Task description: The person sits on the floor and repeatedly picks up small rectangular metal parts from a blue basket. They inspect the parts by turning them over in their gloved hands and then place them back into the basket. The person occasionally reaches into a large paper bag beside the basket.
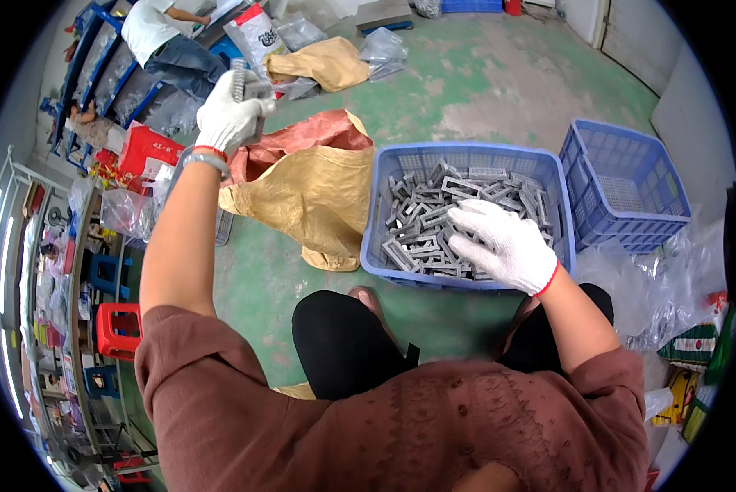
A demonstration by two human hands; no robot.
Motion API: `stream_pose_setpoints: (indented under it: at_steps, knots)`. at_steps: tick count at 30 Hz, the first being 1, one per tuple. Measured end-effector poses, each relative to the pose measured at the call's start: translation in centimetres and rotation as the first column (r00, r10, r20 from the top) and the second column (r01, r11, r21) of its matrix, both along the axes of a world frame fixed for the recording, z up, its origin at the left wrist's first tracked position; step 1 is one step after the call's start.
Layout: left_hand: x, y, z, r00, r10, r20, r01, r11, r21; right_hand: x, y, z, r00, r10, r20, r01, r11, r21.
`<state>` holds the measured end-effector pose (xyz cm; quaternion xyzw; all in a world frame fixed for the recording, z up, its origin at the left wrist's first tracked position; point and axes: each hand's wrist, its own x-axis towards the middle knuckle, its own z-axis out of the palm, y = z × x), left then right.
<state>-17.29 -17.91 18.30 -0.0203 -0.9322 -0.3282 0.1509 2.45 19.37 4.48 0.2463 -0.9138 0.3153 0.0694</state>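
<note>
My left hand [227,119], in a white knit glove, is raised at the upper left, its fingers closed around a stack of grey rectangular frame pieces [238,82]. Below and to the right of it, a yellow woven sack [311,193] lies with its reddish mouth open. In front of my knees stands a blue plastic basket [466,149] with many loose grey rectangular frames [421,209] in it. Over the basket's right half is my gloved right hand [507,246], palm down, fingers extended and apart above the frames. Whether its fingertips touch them, I cannot tell.
Another blue basket [626,193] stands at the right beside clear plastic bags [667,283]. A red stool [118,330] and loaded shelves [77,303] line the left side. Farther off, a person [167,49] leans near blue racks, and another tan sack [323,64] lies on the floor.
</note>
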Motion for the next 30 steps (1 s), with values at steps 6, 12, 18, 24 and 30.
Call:
stream_pose_setpoints:
  at_steps: [6, 12, 18, 24, 30]
  knots:
    - [-4.7, -2.4, -7.5, 0.893, -0.153, 0.423, 0.444, 0.451, -0.774, -1.8, 1.7, -1.9, 0.997, -0.071, -0.014, 0.071, 0.997, 0.014]
    - [-9.1, -10.9, -16.1, 0.696, -0.391, 0.602, 0.499, 0.867, -0.013, -4.1, 3.2, -2.0, 0.978, -0.139, 0.158, 0.143, 0.99, -0.016]
    - [-4.1, -3.8, -5.1, 0.822, -0.084, 0.563, 0.429, 0.742, -0.516, -7.0, 5.7, -5.6, 0.936, -0.257, 0.24, 0.267, 0.964, -0.008]
    - [2.5, -3.6, -6.1, 0.823, -0.219, 0.524, 0.374, 0.903, -0.211, -7.6, 6.0, -8.8, 0.927, -0.218, 0.306, 0.148, 0.961, 0.235]
    - [15.1, -8.0, -11.2, 0.954, -0.09, 0.286, 0.238, 0.808, -0.539, -6.9, 6.5, -9.5, 0.896, -0.236, 0.375, 0.157, 0.96, 0.23]
